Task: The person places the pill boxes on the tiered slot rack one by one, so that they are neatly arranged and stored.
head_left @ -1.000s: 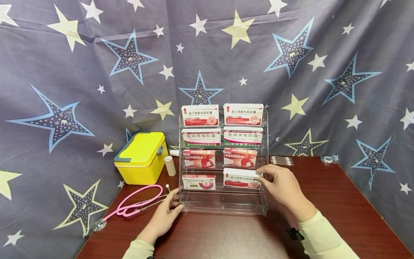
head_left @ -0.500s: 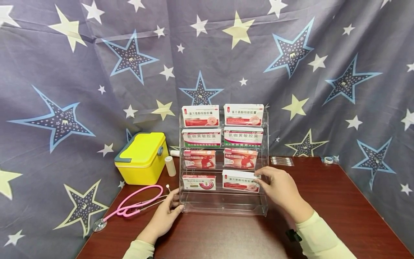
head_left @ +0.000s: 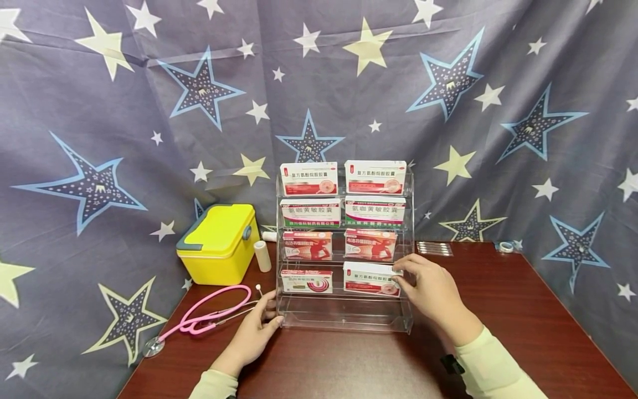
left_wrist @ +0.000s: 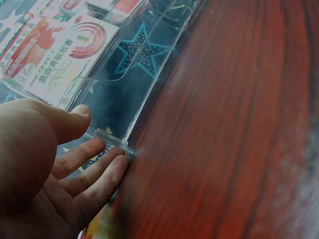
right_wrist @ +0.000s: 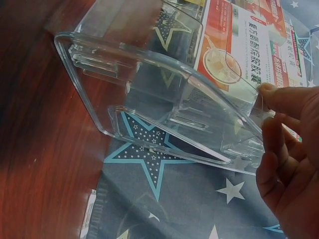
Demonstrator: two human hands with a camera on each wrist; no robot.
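Observation:
A clear acrylic tiered rack [head_left: 344, 320] stands on the dark wooden table, with red-and-white medicine boxes on several tiers. My right hand [head_left: 401, 274] pinches the right end of the white-and-red box [head_left: 369, 279] in the lowest filled tier, right side. The right wrist view shows that hand [right_wrist: 279, 144] at the box's [right_wrist: 234, 50] corner, by the rack's side wall [right_wrist: 164, 94]. My left hand [head_left: 271, 317] rests with straight fingers against the rack's front left corner. Seen from the left wrist, its thumb [left_wrist: 75, 119] lies on the rack's base edge [left_wrist: 114, 137].
A yellow case [head_left: 219, 241] and a small white roll [head_left: 262, 255] stand left of the rack. A pink stethoscope [head_left: 209, 313] lies by my left hand. A strip of small items [head_left: 433, 247] and a tape roll [head_left: 505, 245] lie at the back right. A star-print curtain hangs behind.
My right hand nudged the lower right box slightly left and lower in its tier. The left hand has stayed at the rack's corner.

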